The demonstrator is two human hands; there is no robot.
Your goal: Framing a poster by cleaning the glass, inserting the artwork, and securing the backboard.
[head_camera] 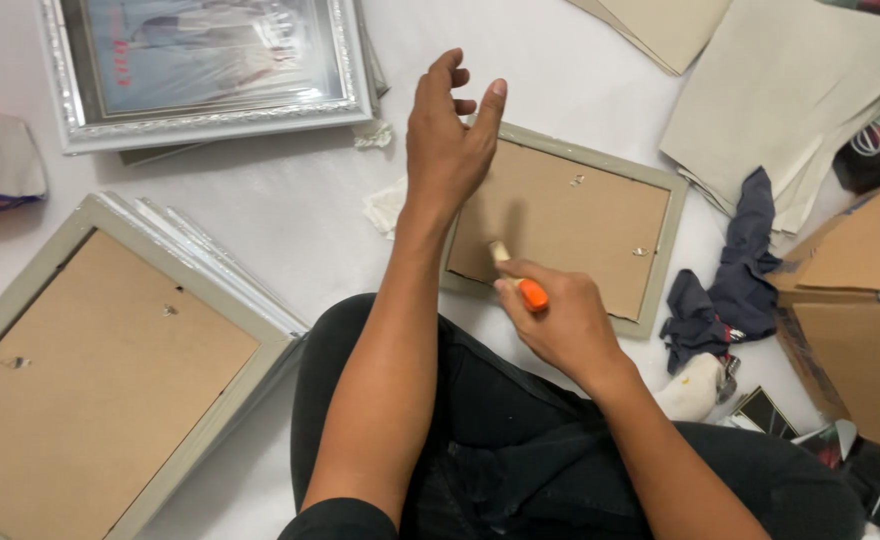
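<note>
Clearly the picture frame [565,222] lying face down on the white floor [290,200] is the centre of things: its brown backing board faces up, so the small metal tabs along the board are within reach. The right hand [560,325] is closed around a tool with an orange handle [532,294], and the tool's pale tip rests at the frame's near-left edge, just where board meets grey moulding; the grip is wrapped tight on the handle, thumb on top, which suits pressing or prying at that seam. The left hand [450,140] hovers above the frame's far-left corner with fingers spread and loosely curled, holding nothing and not clearly touching the frame, perhaps lifted out of the tool's way. To the left of the frame a stack of similar frames [110,370] also lies back-up, and beyond the frame's far-left corner sits a silver ornate frame [205,70] face up with a print under plastic. To the right of the frame lie a dark blue rag [730,280], a pile of grey boards [800,100] and a cardboard box [855,300], all kept within arm's reach of the seated person, whose black trousers [500,440] fill the space nearest the frame's front edge.
</note>
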